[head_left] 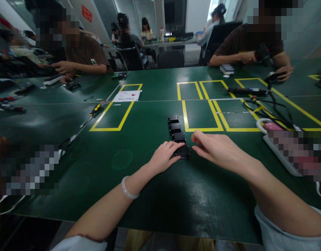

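L hand (163, 157) clamped on nearest black, plastic-looking boxy block (184, 152), prob. steadying it; R hand (215, 148) beside, fingertips apart. Next move prob. needs firm L hold.

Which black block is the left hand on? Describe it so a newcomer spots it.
On the green table, find the row of four black blocks left of a yellow tape outline. Follow it toward the camera to the nearest block. Unlike the other three, it sits between the left hand and the right hand.
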Motion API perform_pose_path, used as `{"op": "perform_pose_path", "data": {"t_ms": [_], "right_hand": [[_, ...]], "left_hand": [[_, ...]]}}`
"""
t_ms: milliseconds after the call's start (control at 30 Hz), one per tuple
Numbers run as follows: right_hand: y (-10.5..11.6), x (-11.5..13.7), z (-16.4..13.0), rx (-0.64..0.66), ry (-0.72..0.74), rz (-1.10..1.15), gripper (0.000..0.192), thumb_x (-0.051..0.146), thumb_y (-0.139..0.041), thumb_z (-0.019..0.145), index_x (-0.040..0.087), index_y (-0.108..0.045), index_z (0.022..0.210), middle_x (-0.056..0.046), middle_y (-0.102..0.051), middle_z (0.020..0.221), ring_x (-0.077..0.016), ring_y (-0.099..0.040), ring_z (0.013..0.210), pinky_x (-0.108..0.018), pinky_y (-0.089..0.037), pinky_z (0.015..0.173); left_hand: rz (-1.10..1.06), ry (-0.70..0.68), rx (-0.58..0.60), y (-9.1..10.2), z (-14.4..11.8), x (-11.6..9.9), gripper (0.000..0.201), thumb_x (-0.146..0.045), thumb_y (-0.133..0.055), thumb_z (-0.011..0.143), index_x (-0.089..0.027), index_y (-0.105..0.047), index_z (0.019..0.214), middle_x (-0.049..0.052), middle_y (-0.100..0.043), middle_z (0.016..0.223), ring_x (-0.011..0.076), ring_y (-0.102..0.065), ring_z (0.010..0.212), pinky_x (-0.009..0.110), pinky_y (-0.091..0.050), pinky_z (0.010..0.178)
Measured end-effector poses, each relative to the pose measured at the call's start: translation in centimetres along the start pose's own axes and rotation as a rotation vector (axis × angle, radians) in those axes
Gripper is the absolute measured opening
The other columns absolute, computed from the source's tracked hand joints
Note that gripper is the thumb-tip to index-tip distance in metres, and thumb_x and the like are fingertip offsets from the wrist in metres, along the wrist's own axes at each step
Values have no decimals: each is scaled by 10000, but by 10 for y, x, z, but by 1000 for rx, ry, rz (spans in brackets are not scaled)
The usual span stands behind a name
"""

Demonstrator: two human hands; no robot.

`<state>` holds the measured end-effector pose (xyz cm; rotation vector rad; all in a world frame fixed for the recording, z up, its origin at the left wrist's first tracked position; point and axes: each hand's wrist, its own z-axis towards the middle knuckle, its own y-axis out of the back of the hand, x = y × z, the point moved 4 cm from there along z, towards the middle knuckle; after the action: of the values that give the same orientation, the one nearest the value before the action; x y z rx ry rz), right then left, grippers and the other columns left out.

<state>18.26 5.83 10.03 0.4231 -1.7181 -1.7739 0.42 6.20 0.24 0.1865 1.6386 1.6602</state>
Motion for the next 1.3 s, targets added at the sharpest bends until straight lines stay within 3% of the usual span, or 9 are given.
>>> {"op": "perform_pose_path", "data": {"t_ms": [367, 567, 867, 1067, 1300], "right_hand": [[0, 1, 0, 9, -18, -1, 96, 262, -441, 897, 220, -431, 983, 4, -636, 809, -148, -577, 643, -253, -279, 527], [-2, 0, 2, 20, -74, -49, 154, 352, -412, 935, 214, -436, 997, -12, -650, 768, -171, -583, 617, -259, -258, 510], [-2, -1, 0, 3, -47, 0, 124, 268, -452, 886, 223, -424, 999, 4, -636, 789, -156, -575, 631, -250, -264, 513], [-1, -1, 2, 17, -111, -49, 151, 356, -416, 931, 214, -429, 980, -7, -636, 767, -165, -565, 604, -255, -252, 502], [-3, 0, 0, -15, -49, -53, 119, 274, -441, 893, 216, -441, 997, 4, -627, 758, -152, -559, 595, -249, -244, 501]], "left_hand": [[4, 3, -1, 0, 0, -1, 469, -339, -511, 938, -285, -371, 1382, 61, -520, 1209, 232, -490, 1071, 382, -416, 928], [-1, 5, -4, 1, 0, -1, 463, -342, -507, 940, -282, -374, 1379, 63, -523, 1213, 232, -494, 1065, 386, -421, 925], [-5, 1, 3, 0, 0, 1, 468, -348, -495, 943, -288, -365, 1389, 67, -519, 1220, 234, -495, 1076, 394, -421, 931], [0, 1, 3, 0, 0, 0, 461, -343, -497, 944, -280, -371, 1383, 66, -523, 1212, 231, -495, 1062, 385, -425, 922], [-6, -5, 6, 0, 0, 0, 459, -350, -486, 947, -287, -368, 1386, 68, -522, 1213, 234, -496, 1070, 394, -422, 928]]}}
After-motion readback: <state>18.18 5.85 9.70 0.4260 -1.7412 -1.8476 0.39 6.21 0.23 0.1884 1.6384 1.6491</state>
